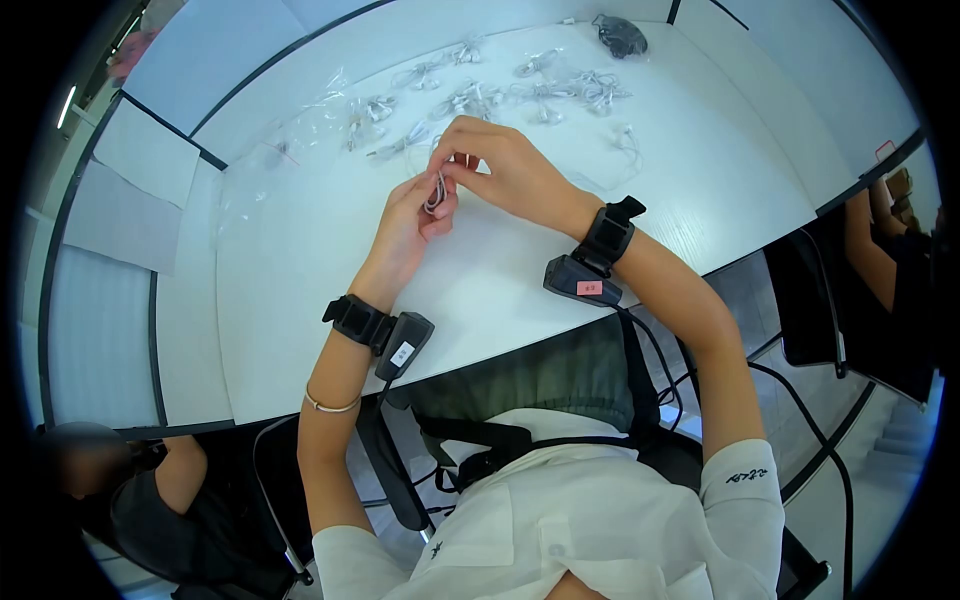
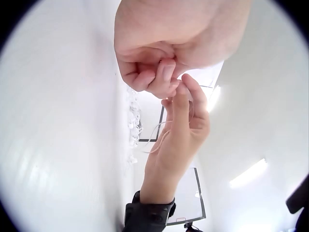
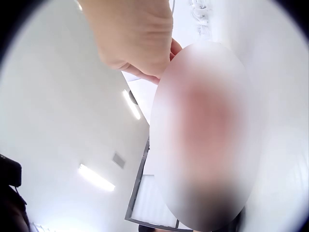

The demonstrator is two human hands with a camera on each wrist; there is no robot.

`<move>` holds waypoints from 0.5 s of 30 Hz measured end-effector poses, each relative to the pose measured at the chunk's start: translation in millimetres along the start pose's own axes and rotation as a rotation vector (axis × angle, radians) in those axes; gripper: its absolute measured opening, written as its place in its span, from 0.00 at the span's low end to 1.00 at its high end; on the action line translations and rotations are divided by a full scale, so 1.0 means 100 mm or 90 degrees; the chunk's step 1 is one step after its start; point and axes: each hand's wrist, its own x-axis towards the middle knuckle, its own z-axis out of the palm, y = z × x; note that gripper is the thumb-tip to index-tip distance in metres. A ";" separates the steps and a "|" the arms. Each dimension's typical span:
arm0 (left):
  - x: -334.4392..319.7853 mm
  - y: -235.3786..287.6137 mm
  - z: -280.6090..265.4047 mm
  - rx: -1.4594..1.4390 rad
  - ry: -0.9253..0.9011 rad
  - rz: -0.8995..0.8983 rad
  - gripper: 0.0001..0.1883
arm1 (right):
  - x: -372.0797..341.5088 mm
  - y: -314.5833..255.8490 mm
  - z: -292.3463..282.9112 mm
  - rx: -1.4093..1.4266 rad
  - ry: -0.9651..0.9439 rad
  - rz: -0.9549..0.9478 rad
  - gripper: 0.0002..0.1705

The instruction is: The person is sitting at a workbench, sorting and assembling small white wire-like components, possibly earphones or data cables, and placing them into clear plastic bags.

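Note:
Close together over the white table (image 1: 480,290), both hands work on one thin, pale cable (image 1: 436,194). My left hand (image 1: 405,225) holds a small coiled loop of it in curled fingers. Thumb and fingers of my right hand (image 1: 520,172) pinch the cable just above that coil. A loose loop of the cable (image 2: 160,137) hangs beside the right hand (image 2: 176,133) in the left wrist view, where the left hand (image 2: 178,34) is curled at the top. In the right wrist view a large blurred patch hides most of the work, leaving the right hand (image 3: 137,38) partly visible.
Several bundled white cables (image 1: 470,100) lie across the far part of the table, one (image 1: 625,140) further right. A dark item in clear plastic (image 1: 621,36) sits at the back. Clear plastic bags (image 1: 270,155) lie left. Low partitions (image 1: 190,290) border the table; other people sit at both sides.

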 end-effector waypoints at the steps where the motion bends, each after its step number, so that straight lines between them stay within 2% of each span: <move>1: 0.01 0.00 -0.01 0.000 -0.008 0.004 0.13 | 0.00 0.00 -0.01 -0.004 0.003 0.000 0.04; 9: 0.00 0.04 0.02 0.041 0.009 -0.003 0.15 | 0.03 0.02 -0.05 -0.006 0.064 0.033 0.07; 15: -0.01 0.04 0.03 0.120 0.026 0.026 0.16 | 0.03 -0.02 -0.11 -0.091 0.038 0.065 0.07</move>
